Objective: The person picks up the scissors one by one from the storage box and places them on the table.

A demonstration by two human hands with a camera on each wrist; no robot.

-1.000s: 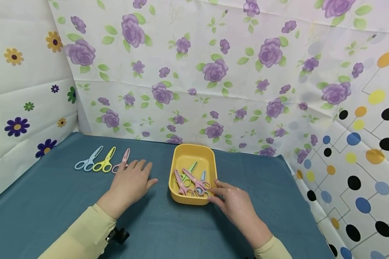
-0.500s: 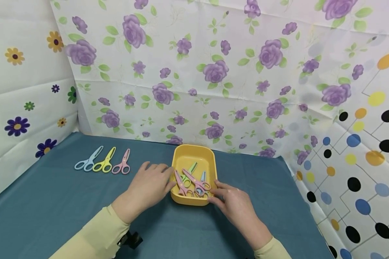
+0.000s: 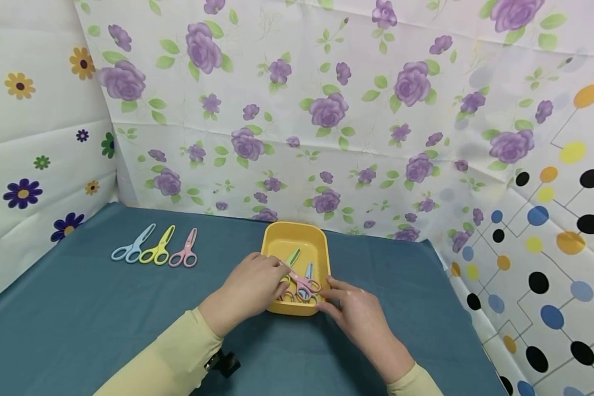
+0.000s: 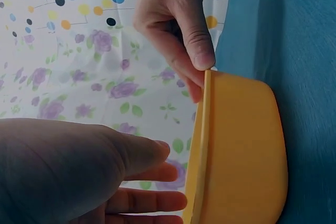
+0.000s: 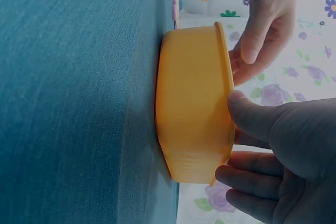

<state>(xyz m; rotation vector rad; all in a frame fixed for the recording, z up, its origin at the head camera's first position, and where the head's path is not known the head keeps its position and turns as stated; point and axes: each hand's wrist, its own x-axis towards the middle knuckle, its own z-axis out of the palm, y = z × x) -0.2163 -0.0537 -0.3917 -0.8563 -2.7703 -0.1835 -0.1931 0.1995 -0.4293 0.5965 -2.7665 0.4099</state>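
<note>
My right hand (image 3: 363,311) grips the right rim of a yellow plastic tub (image 3: 297,234), thumb and fingers on either side of the rim in the right wrist view. Inside lie several small scissors: a pink pair (image 3: 294,276) on top, a green pair (image 3: 293,256) and a blue pair (image 3: 309,270). A second pink pair is mostly hidden under my left hand (image 3: 252,283), which reaches over the left rim. In the left wrist view the left hand's fingers (image 4: 147,201) are fairly straight and apart from the thumb.
To the left, three scissors lie in a row on the blue-green cloth (image 3: 104,313): blue (image 3: 143,235), yellow (image 3: 166,237) and pink (image 3: 191,238). A flowered curtain (image 3: 287,165) rises behind the tub, with patterned sheets at both sides.
My left hand has moved right from the pink scissors in the row to over the tub's left side. The tub shifted slightly right early on; my right hand has stayed on its rim.
</note>
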